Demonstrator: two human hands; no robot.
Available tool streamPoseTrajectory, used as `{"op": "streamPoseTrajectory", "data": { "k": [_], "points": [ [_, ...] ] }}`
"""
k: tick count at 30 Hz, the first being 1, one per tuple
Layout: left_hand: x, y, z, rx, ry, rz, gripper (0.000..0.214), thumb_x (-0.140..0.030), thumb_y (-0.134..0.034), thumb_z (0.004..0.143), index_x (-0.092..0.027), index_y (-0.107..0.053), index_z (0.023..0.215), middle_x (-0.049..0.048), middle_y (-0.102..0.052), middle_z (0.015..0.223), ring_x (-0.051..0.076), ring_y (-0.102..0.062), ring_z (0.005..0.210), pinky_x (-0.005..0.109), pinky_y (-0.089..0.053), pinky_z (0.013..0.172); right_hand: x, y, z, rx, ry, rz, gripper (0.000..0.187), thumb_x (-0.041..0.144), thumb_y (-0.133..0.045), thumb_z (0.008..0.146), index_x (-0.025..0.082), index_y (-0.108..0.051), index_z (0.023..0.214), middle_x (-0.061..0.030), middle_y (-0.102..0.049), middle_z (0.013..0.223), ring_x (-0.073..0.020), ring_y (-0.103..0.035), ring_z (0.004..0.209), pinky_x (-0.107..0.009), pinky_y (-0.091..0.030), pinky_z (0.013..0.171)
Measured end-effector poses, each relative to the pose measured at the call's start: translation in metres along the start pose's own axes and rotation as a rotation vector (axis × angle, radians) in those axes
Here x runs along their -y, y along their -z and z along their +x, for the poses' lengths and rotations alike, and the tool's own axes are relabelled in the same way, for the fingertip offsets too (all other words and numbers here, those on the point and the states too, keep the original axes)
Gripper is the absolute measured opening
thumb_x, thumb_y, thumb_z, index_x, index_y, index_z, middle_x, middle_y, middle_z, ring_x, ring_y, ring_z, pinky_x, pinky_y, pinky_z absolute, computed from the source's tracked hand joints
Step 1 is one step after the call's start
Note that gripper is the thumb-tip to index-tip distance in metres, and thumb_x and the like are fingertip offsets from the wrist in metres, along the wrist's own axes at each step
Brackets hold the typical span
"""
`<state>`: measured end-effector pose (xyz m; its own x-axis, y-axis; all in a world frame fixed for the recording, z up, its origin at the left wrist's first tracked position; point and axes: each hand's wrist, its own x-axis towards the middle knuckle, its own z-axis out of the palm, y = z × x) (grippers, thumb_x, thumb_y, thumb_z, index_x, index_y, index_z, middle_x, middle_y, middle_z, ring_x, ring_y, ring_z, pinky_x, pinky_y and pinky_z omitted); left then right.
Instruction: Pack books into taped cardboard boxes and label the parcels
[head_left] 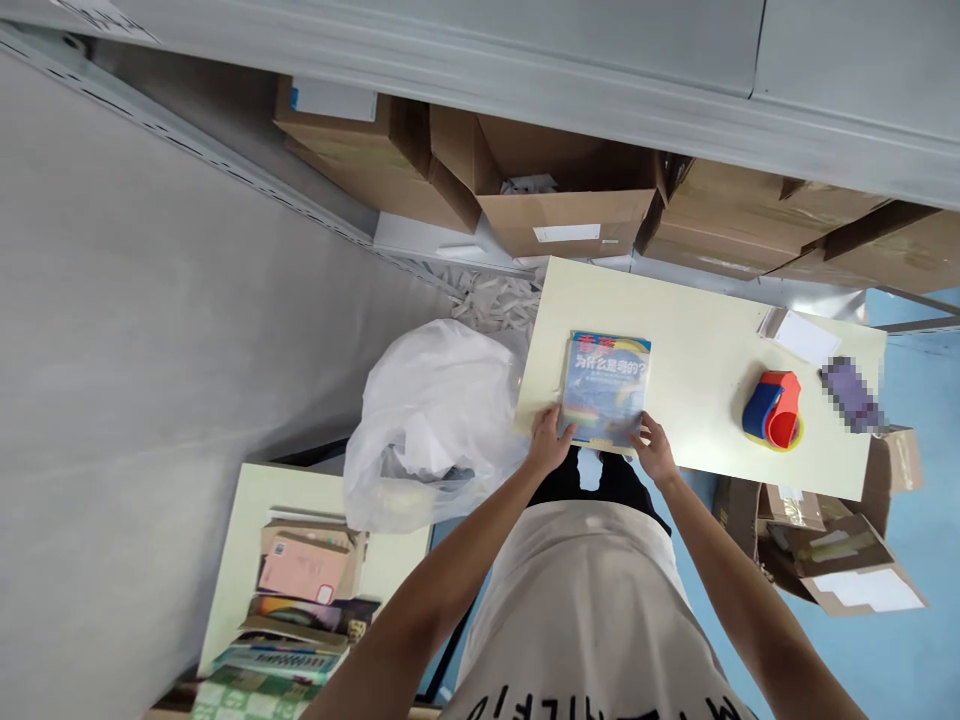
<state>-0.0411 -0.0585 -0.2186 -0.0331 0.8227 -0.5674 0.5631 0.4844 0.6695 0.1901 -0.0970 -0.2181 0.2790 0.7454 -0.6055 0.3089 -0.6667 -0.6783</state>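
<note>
A blue book with a colourful cover lies flat on the pale table, near its front edge. My left hand grips the book's near left corner, thumb on the cover. My right hand grips the near right corner the same way. Both hands are closed on the book's lower edge.
A red and blue tape dispenser and a white slip sit on the table's right side. A white plastic bag stands left of the table. Cardboard boxes line the shelf behind. A stack of books rests on a lower table at left.
</note>
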Motion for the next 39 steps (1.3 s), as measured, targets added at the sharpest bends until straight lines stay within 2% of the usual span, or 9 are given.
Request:
{"op": "streamPoseTrajectory", "data": {
  "k": [3, 5, 11, 16, 21, 26, 33, 39],
  "points": [
    [0.006, 0.001, -0.005, 0.058, -0.006, -0.032, 0.052, -0.041, -0.056, 0.085, -0.018, -0.057, 0.132, 0.0106, -0.062, 0.111, 0.025, -0.060, 0.104, 0.037, -0.050, 0.093, 0.002, -0.005, -0.001, -0.031, -0.024, 0.009, 0.071, 0.050, -0.066, 0.070, 0.021, -0.054, 0.134, -0.0151, -0.056, 0.128, -0.0320, -0.064, 0.104, -0.052, -0.056, 0.088],
    [0.004, 0.003, 0.000, 0.025, 0.004, -0.039, 0.051, -0.039, -0.055, 0.086, -0.016, -0.057, 0.132, 0.0108, -0.062, 0.111, 0.024, -0.060, 0.102, 0.036, -0.051, 0.090, 0.006, -0.011, 0.002, -0.037, -0.019, -0.008, 0.070, 0.048, -0.066, 0.070, 0.022, -0.054, 0.134, -0.0146, -0.055, 0.128, -0.0318, -0.063, 0.104, -0.051, -0.057, 0.087],
    [-0.006, 0.029, 0.038, -0.071, -0.078, 0.010, 0.045, -0.028, -0.056, 0.084, -0.016, -0.062, 0.127, 0.0088, -0.063, 0.100, 0.022, -0.061, 0.092, 0.038, -0.051, 0.092, 0.037, -0.035, 0.027, -0.074, 0.033, -0.039, 0.070, 0.040, -0.063, 0.072, 0.024, -0.051, 0.139, -0.0136, -0.053, 0.129, -0.0305, -0.061, 0.108, -0.048, -0.057, 0.087],
    [-0.014, 0.048, 0.074, -0.182, -0.134, 0.005, 0.047, -0.023, -0.057, 0.083, -0.021, -0.061, 0.129, 0.0101, -0.065, 0.112, 0.024, -0.061, 0.105, 0.038, -0.048, 0.099, 0.070, -0.052, 0.065, -0.078, 0.102, -0.009, 0.069, 0.034, -0.062, 0.071, 0.022, -0.052, 0.139, -0.0142, -0.053, 0.126, -0.0296, -0.059, 0.106, -0.047, -0.056, 0.087],
    [-0.021, 0.050, 0.095, -0.204, -0.185, -0.010, 0.052, -0.019, -0.056, 0.082, -0.020, -0.057, 0.135, 0.0125, -0.063, 0.125, 0.026, -0.057, 0.119, 0.040, -0.045, 0.106, 0.088, -0.057, 0.090, -0.095, 0.147, -0.039, 0.069, 0.030, -0.061, 0.070, 0.022, -0.052, 0.138, -0.0129, -0.053, 0.122, -0.0271, -0.058, 0.101, -0.047, -0.054, 0.089],
    [-0.022, 0.050, 0.098, -0.217, -0.226, 0.023, 0.053, -0.015, -0.059, 0.080, -0.015, -0.058, 0.133, 0.0161, -0.061, 0.126, 0.028, -0.054, 0.124, 0.042, -0.041, 0.111, 0.094, -0.056, 0.091, -0.102, 0.161, -0.095, 0.073, 0.026, -0.061, 0.066, 0.020, -0.052, 0.138, -0.0136, -0.053, 0.123, -0.0268, -0.057, 0.099, -0.049, -0.051, 0.093],
    [-0.019, 0.053, 0.105, -0.213, -0.231, 0.020, 0.050, -0.013, -0.060, 0.078, -0.015, -0.060, 0.128, 0.0153, -0.060, 0.123, 0.028, -0.056, 0.122, 0.040, -0.044, 0.108, 0.092, -0.054, 0.095, -0.072, 0.167, -0.144, 0.075, 0.026, -0.065, 0.065, 0.021, -0.051, 0.138, -0.0141, -0.052, 0.124, -0.0298, -0.059, 0.102, -0.051, -0.051, 0.095],
    [-0.016, 0.051, 0.109, -0.214, -0.247, 0.020, 0.052, -0.014, -0.063, 0.077, -0.016, -0.059, 0.129, 0.0146, -0.059, 0.123, 0.028, -0.055, 0.123, 0.041, -0.041, 0.112, 0.084, -0.054, 0.099, -0.050, 0.186, -0.054, 0.081, 0.030, -0.069, 0.063, 0.023, -0.049, 0.141, -0.0136, -0.052, 0.127, -0.0292, -0.058, 0.108, -0.049, -0.051, 0.098]
  ]
}}
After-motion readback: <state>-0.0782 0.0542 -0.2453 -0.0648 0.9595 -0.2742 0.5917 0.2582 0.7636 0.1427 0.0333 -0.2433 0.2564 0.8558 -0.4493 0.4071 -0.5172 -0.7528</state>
